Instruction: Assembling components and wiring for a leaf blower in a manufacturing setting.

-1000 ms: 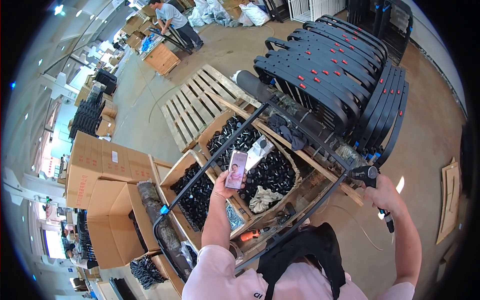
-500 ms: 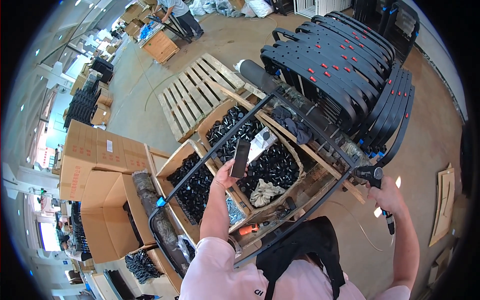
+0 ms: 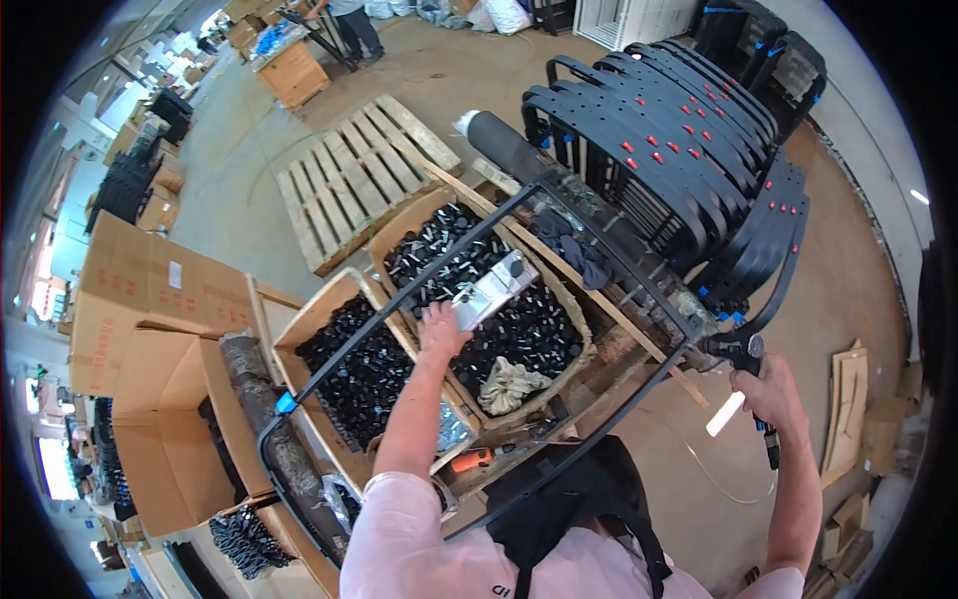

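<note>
My left hand reaches over the divider between two wooden bins, at the near end of a white and grey box. Its fingers look stretched out, and no phone shows in it; whether they touch the box I cannot tell. My right hand is wrapped round the handle of a black pistol-grip power tool, whose head is at the right corner of a dark metal frame. The frame lies across the bins. Black knobs with metal studs fill the bins, and a cream cloth glove lies on them.
Curved black frames with red plugs are stacked at the far right. A wooden pallet lies beyond the bins. Open cardboard boxes stand at left. An orange tool lies near me. Another person stands at a far workbench.
The dark phone that my left hand held upright is no longer visible, and that hand now reaches down to the white box. My right hand keeps the tool at the frame corner.
</note>
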